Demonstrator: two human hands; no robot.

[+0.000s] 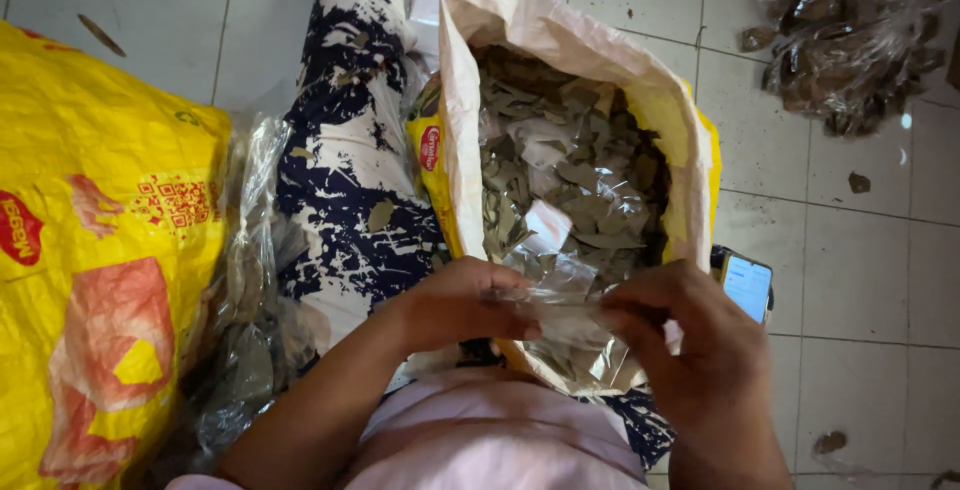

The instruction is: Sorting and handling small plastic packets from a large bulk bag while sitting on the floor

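Both hands pinch a small clear plastic bag at near centre: left hand grips its left edge, right hand its right, over open sack of dried leaves.

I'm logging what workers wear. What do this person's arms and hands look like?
Both forearms are bare, with no sleeves reaching them. The left hand and right hand wear no gloves, and no rings, watch or bracelets show. A pale pink top covers the torso.
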